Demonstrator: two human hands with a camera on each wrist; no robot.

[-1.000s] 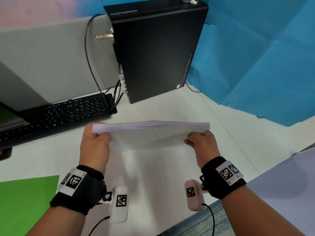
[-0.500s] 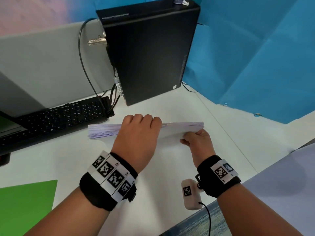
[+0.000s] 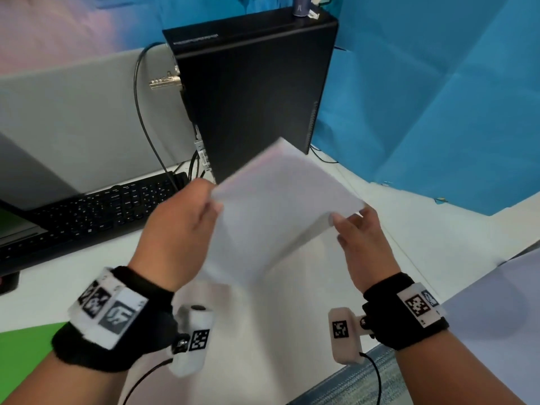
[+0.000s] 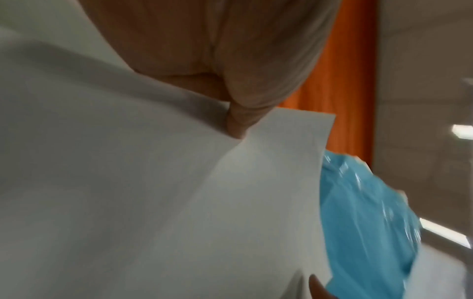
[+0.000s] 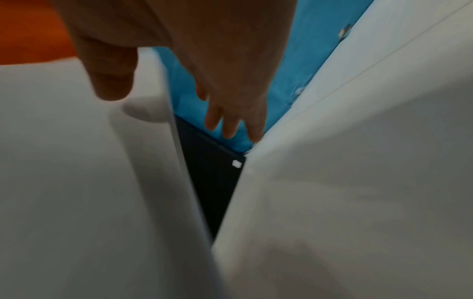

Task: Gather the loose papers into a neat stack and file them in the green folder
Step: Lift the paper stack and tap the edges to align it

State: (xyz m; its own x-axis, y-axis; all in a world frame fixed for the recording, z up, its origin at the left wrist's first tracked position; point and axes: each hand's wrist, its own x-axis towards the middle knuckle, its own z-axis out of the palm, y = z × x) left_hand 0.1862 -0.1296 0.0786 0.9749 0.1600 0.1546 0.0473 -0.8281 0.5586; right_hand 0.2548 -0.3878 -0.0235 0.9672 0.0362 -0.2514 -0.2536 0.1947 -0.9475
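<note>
Holding the paper stack off the surface, tilted, far corner raised toward the black PC tower. Stack is motion-blurred in the head view.

Left hand: fingers wrapped on the stack's left edge, thumb side toward camera. Left wrist view shows a finger pressed into the sheet, paper dented around it. Grasping the stack.

Right hand: at the stack's near right corner. Thumb sits on the near face of the paper, the other fingers are stretched out straight on the far side of the edge. Looks like a flat, loose support rather than a clench; whether those far fingers touch the paper, cannot tell.

Green folder: flat on the surface at lower left, only a corner in frame, well apart from the stack, just beside the left wristband.

Around: black keyboard left of the tower, cables running down behind it, grey partition panel behind the keyboard, blue sheeting on the right wall. Pale sheet at the right frame edge.
</note>
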